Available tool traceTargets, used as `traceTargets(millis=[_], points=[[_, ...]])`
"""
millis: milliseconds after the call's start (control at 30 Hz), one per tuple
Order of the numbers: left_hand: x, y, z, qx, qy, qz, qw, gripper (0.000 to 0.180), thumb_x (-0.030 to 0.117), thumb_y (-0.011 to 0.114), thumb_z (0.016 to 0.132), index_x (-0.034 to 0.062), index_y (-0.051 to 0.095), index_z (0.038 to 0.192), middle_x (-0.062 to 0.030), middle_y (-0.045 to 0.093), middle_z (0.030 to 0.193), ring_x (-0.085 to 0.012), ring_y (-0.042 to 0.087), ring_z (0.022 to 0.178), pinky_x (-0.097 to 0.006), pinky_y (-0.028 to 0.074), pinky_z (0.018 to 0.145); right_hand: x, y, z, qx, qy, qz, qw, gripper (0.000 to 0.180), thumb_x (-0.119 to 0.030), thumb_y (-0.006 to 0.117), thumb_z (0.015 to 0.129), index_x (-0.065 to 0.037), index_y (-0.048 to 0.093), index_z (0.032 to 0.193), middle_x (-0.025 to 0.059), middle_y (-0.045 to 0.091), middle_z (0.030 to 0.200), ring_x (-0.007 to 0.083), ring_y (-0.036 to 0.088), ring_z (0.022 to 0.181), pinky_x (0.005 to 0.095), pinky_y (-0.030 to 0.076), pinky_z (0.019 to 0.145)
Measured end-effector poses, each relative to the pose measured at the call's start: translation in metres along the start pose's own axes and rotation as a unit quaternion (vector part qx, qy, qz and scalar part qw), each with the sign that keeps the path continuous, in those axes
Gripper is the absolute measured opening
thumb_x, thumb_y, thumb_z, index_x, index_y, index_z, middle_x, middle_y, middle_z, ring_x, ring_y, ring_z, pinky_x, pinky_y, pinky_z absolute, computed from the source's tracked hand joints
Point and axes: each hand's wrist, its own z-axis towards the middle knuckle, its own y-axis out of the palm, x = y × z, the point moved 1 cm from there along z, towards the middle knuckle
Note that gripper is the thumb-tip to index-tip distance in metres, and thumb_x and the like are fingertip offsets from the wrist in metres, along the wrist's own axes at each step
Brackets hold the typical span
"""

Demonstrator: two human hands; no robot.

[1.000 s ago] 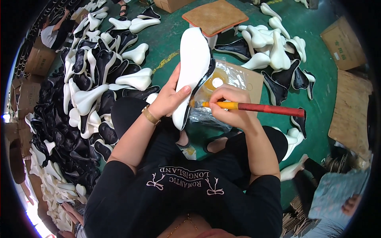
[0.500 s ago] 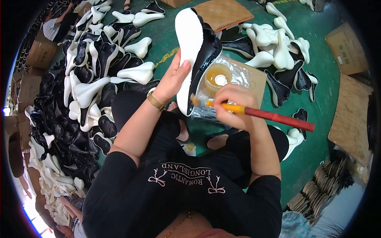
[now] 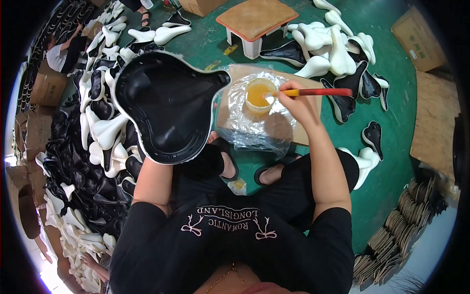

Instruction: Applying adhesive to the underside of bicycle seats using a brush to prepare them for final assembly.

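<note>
A bicycle saddle (image 3: pixel 169 108), its black hollow underside facing me and a white edge all round, is held up at the left. My left forearm (image 3: pixel 152 183) runs up behind it; the saddle hides the hand that supports it. My right hand (image 3: pixel 299 102) is closed round a brush (image 3: pixel 325 92) with a red and yellow handle. The brush's tip dips into a round tub (image 3: pixel 259 109) of amber, glue-like liquid. Beneath the tub lies clear plastic film (image 3: pixel 235 105) over a cardboard sheet (image 3: pixel 309 98).
White and black saddle parts (image 3: pixel 110 130) pile up at the left. Another heap (image 3: pixel 338 56) lies at the far right. A stool (image 3: pixel 257 22) stands beyond the tub. Cardboard boxes (image 3: pixel 420 41) and stacked brown pieces (image 3: pixel 391 240) line the right. Another person (image 3: pixel 61 54) sits far left.
The saddle has swung left and turned so its black underside faces me. My right hand has taken the brush from the saddle's edge to the tub of liquid.
</note>
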Motion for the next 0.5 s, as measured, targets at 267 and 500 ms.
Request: traceTargets(millis=[267, 500], points=[[-0.010, 0.007, 0.001, 0.156, -0.074, -0.089, 0.981, 0.045, 0.013, 0.063, 0.089, 0.0014, 0.048, 0.130, -0.0177, 0.057, 0.123, -0.0381, 0.056, 0.112, -0.054, 0.051, 0.092, -0.034, -0.019, -0.001, 0.036, -0.023, 0.142, 0.989, 0.009, -0.007, 0.066, 0.077, -0.001, 0.061, 0.082, 0.0031, 0.063, 0.075, 0.0088, 0.058, 0.069, 0.0231, 0.047, 0.063], [0.008, 0.072, 0.021, -0.019, 0.033, 0.372, 0.928, 0.037, 0.007, 0.065, 0.083, 0.0014, 0.057, 0.119, -0.0134, 0.058, 0.121, -0.0260, 0.056, 0.111, -0.036, 0.043, 0.098, -0.043, -0.026, -0.009, -0.042, -0.079, 0.077, 0.993, 0.011, -0.008, 0.067, 0.080, -0.001, 0.060, 0.083, 0.0005, 0.061, 0.075, 0.0060, 0.054, 0.065, 0.0206, 0.044, 0.059]])
